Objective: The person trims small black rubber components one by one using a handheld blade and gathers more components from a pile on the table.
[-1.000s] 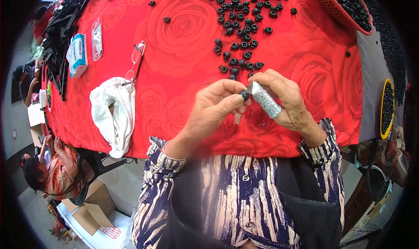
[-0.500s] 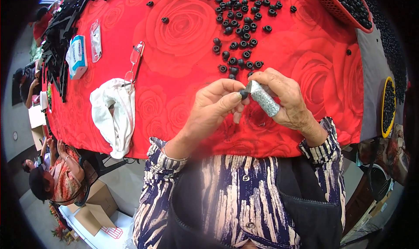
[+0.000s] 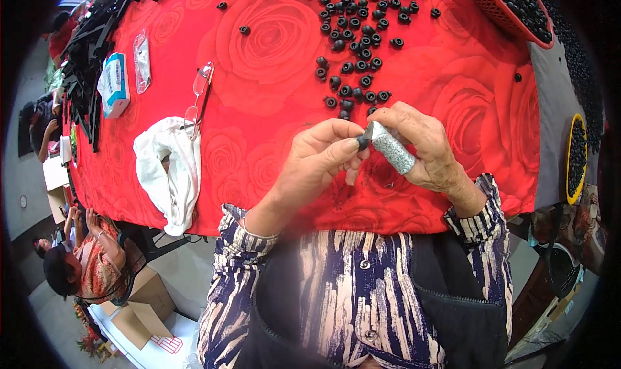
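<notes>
My left hand [image 3: 314, 162] pinches a small round black piece [image 3: 363, 142], most of it hidden by thumb and fingers. My right hand [image 3: 427, 149] is wrapped round a short knife with a speckled silver, tape-like handle [image 3: 394, 151]. Its short blade [image 3: 371, 131] touches, or is very close to, the top of the black piece. Just beyond my fingers lie many loose black pieces [image 3: 347, 67], round with a hollow or ring on one side. They spread toward the far edge of the red rose-patterned tablecloth [image 3: 259, 65].
A red basket [image 3: 501, 19] of black pieces stands far right; a yellow-rimmed one [image 3: 571, 191] is at the right edge. On the left lie a white cloth [image 3: 184, 197], eyeglasses [image 3: 202, 84], a tissue box [image 3: 115, 87] and black strips [image 3: 84, 65]. A person [image 3: 90, 265] sits beyond the left edge.
Both hands stay almost in place. The blade and the black piece have tilted very slightly against each other; the loose pieces lie as before.
</notes>
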### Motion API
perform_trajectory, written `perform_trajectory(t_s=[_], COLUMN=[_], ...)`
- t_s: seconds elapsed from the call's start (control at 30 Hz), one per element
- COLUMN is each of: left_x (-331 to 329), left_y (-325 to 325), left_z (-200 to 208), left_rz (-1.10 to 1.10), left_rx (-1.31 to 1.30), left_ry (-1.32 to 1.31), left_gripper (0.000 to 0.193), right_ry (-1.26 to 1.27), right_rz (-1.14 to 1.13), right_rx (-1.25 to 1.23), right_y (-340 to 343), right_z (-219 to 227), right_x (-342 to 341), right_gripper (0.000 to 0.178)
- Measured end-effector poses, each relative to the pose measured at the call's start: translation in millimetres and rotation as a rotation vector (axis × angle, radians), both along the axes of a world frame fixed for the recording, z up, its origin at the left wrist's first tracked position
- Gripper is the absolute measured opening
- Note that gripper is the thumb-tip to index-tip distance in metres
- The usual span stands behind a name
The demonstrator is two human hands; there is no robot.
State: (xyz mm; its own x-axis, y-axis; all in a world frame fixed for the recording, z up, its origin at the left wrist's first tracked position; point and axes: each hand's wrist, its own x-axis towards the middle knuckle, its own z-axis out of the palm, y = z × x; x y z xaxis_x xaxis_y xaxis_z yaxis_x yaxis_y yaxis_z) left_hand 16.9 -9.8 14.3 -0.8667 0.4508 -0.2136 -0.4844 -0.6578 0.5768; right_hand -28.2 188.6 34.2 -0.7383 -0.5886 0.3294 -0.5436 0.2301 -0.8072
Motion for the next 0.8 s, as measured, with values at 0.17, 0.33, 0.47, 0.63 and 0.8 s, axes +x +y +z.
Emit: perform_trajectory(t_s=[0.17, 0.33, 0.47, 0.63, 0.8], left_x=[0, -1, -2, -2, -2], left_y=[-1, -2, -1, -2, -2], left_z=[-7, -8, -7, -4, -6], left_rz=[-0.028, -0.035, -0.030, -0.069, -0.066], left_rx=[0.102, 0.080, 0.082, 0.151, 0.126], left_ry=[-0.079, -0.068, -0.097, -0.129, -0.122], left_gripper=[0.019, 0.019, 0.019, 0.019, 0.019], right_ry=[-0.023, 0.032, 0.013, 0.019, 0.004], right_rz=[0.062, 0.043, -0.030, -0.038, -0.054], right_rx=[0.026, -0.004, 0.030, 0.003, 0.002], right_y=[0, 0, 1, -1, 0], right_z=[4, -2, -3, -2, -4], right_x=[0, -1, 0, 0, 1], right_gripper=[0.033, 0.029, 0.028, 0.028, 0.028])
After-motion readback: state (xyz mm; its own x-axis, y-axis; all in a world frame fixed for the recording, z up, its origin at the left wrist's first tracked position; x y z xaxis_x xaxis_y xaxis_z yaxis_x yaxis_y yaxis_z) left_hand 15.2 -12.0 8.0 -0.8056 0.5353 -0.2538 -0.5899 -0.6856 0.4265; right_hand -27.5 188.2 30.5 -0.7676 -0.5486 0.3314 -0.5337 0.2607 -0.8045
